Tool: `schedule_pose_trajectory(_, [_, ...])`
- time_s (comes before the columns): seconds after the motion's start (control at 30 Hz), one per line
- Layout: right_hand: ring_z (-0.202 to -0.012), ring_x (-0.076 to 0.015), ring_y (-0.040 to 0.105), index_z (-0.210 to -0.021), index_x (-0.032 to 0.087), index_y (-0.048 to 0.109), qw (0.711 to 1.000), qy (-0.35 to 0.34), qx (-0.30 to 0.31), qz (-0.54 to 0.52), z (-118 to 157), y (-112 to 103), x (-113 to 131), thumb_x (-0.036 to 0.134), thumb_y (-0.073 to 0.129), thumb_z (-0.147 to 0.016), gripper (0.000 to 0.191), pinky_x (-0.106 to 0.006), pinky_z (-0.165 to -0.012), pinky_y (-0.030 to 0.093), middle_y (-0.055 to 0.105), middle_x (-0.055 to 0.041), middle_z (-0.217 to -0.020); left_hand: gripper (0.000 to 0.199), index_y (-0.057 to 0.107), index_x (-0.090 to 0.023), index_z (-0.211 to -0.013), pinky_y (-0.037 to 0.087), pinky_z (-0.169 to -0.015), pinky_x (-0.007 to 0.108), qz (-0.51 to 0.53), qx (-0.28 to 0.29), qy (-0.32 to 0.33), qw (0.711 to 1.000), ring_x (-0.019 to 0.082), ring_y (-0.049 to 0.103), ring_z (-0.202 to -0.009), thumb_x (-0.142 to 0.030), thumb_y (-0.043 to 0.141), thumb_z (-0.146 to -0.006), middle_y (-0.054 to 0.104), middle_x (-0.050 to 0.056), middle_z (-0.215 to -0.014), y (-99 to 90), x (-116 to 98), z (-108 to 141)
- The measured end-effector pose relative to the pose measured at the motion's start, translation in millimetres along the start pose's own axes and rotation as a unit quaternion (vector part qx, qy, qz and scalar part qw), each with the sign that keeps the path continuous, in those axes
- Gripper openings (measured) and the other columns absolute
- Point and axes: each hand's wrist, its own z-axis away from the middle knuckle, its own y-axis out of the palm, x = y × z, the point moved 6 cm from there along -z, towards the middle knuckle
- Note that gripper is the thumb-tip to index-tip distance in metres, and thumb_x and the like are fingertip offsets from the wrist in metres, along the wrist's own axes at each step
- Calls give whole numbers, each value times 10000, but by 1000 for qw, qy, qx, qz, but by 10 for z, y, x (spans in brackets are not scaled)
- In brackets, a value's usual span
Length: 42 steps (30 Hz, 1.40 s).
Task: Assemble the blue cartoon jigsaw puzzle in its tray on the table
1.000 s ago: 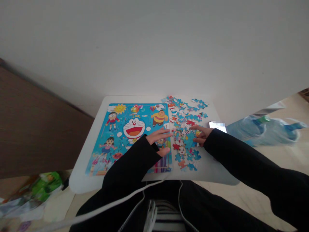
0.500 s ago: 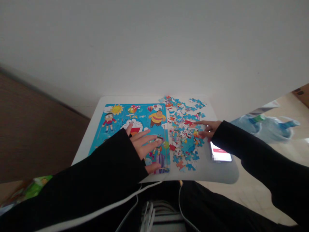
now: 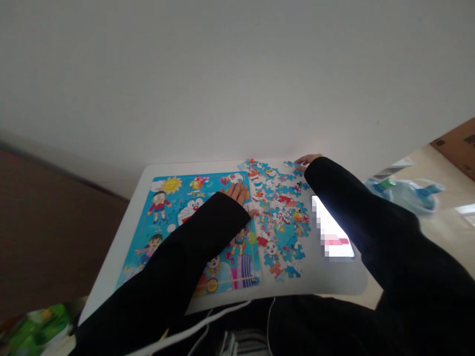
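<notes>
A blue cartoon puzzle board (image 3: 218, 185) lies flat on a small white table. My left hand (image 3: 236, 194) rests on its upper right part, fingers stretched out and holding nothing; my sleeve covers the board's middle. Right of the board, loose jigsaw pieces (image 3: 284, 200) are spread in a wide patch, some overlapping. At the far right corner of that patch is my right hand (image 3: 308, 161), its fingers stretched over the pieces there and slightly apart. I see nothing held in it, though the sleeve hides part of the palm.
A phone with a lit screen (image 3: 336, 232) lies on the white table (image 3: 293, 291), right of the pieces and partly under my right forearm. A pale wall (image 3: 222, 89) rises behind. Clear water jugs (image 3: 411, 198) and a cardboard box (image 3: 458, 148) are on the right.
My left hand has slid up and right across the board. My right hand has moved from the middle right of the pieces to their far corner. The view has shifted slightly.
</notes>
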Motion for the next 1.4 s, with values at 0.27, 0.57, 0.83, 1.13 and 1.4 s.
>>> schedule_pose_trajectory(0.27, [-959,-204,618,-1116,196,632,998,-49,26,39,-184,201,42,325,607,-740,398,-303,-881,478,649,-73,-1081,678,357,-147,-1354,238,-1039,541,15,-16,9,1000,322,331,-1284,-534,410,-800,329,126,-1417,21,39,20])
schedule_pose_trajectory(0.57, [-1062,-207,573,-1125,241,624,975,-204,37,78,-362,368,983,295,500,-826,328,-330,-957,412,622,-46,-1155,677,336,-157,-1362,224,-1046,540,37,6,3,999,300,287,-1311,-532,405,-803,301,104,-1436,48,60,14])
schedule_pose_trajectory(0.83, [-1090,-201,555,-1094,238,616,975,-206,83,29,-269,454,1082,383,614,-743,379,-317,-980,385,609,-26,-1176,679,336,-154,-1361,210,-1064,495,24,11,4,1000,292,288,-1312,-548,395,-811,307,109,-1434,43,62,17])
schedule_pose_trajectory(1.13, [-930,-185,613,-1070,215,553,988,-127,21,-89,-184,314,1029,387,645,-684,433,-334,-880,460,661,-36,-1018,670,325,-152,-1365,206,-1067,474,32,1,9,999,287,273,-1321,-532,402,-820,295,116,-1438,43,64,31])
schedule_pose_trajectory(1.4, [-781,-140,619,-1053,192,533,982,-86,4,-169,-114,242,974,307,649,-631,453,-271,-764,491,679,-38,-913,688,334,-158,-1363,209,-1069,470,37,9,7,999,290,279,-1318,-532,435,-794,290,116,-1440,52,71,12])
